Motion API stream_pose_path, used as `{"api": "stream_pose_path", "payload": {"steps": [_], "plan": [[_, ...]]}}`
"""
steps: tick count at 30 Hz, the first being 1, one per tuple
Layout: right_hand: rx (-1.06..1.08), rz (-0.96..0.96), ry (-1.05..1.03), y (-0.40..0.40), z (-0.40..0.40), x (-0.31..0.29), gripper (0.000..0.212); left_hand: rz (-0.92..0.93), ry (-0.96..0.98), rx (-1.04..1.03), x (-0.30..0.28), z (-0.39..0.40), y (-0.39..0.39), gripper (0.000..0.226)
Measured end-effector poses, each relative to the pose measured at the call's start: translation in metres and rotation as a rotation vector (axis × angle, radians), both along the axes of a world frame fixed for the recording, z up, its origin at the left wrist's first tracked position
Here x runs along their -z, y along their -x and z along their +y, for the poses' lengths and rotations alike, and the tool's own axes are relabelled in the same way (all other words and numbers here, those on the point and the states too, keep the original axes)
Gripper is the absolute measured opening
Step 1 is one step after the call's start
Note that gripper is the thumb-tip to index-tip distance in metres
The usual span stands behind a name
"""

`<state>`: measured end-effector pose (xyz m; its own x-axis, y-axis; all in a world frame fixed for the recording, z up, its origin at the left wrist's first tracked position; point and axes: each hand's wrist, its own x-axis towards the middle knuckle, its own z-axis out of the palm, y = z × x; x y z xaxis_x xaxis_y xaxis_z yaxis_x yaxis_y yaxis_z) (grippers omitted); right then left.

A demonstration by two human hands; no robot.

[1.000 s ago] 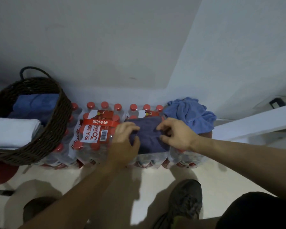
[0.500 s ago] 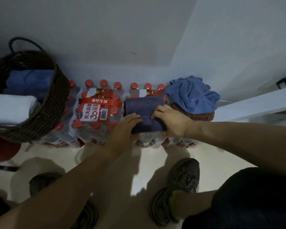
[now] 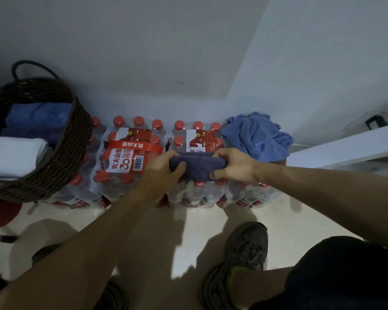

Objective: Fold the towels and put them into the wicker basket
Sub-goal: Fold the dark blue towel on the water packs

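Note:
A folded dark purple towel (image 3: 197, 166) lies on top of the shrink-wrapped packs of water bottles (image 3: 130, 162). My left hand (image 3: 161, 171) grips its left end and my right hand (image 3: 235, 164) grips its right end, fingers curled over the top and thumbs underneath. A crumpled light blue towel (image 3: 258, 135) sits on the packs just to the right. The dark wicker basket (image 3: 70, 139) stands at the left and holds a folded blue towel (image 3: 36, 117) and a folded white towel (image 3: 11, 155).
The bottle packs stand in a row against a white wall (image 3: 166, 52). A white ledge (image 3: 345, 148) juts in at the right. My shoes (image 3: 244, 249) are on the pale floor in front of the packs. Something red (image 3: 0, 211) lies under the basket.
The purple towel has been folded into a narrower bundle. Both hands moved from pressing on it to gripping its two ends.

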<state>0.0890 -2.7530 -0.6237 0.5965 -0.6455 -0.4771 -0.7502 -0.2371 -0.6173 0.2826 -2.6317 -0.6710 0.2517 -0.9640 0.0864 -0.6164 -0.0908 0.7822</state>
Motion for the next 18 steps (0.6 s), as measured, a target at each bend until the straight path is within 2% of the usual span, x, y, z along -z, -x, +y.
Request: {"api": "stream_pose_path", "payload": {"steps": [3, 7, 9, 13, 16, 18], "plan": [[0.203, -0.081, -0.219, 0.009, -0.003, -0.001, 0.037, 0.003, -0.201, -0.027, 0.002, -0.016, -0.003, 0.025], [0.337, -0.096, -0.265, 0.010, -0.005, 0.006, 0.031, -0.107, -0.097, -0.109, 0.010, -0.021, -0.001, 0.026], [0.356, -0.077, -0.188, 0.005, -0.003, 0.012, 0.032, -0.172, -0.127, -0.141, 0.013, -0.026, 0.003, 0.025], [0.265, 0.061, 0.076, -0.006, -0.002, 0.020, 0.027, -0.140, -0.234, -0.186, 0.011, -0.038, 0.009, 0.026], [0.192, 0.121, 0.195, -0.014, -0.003, 0.021, 0.033, -0.353, -0.114, -0.191, 0.010, -0.034, 0.008, 0.023], [0.164, 0.145, 0.254, -0.018, -0.002, 0.023, 0.036, -0.422, 0.017, -0.184, 0.009, -0.031, 0.005, 0.023]]}}
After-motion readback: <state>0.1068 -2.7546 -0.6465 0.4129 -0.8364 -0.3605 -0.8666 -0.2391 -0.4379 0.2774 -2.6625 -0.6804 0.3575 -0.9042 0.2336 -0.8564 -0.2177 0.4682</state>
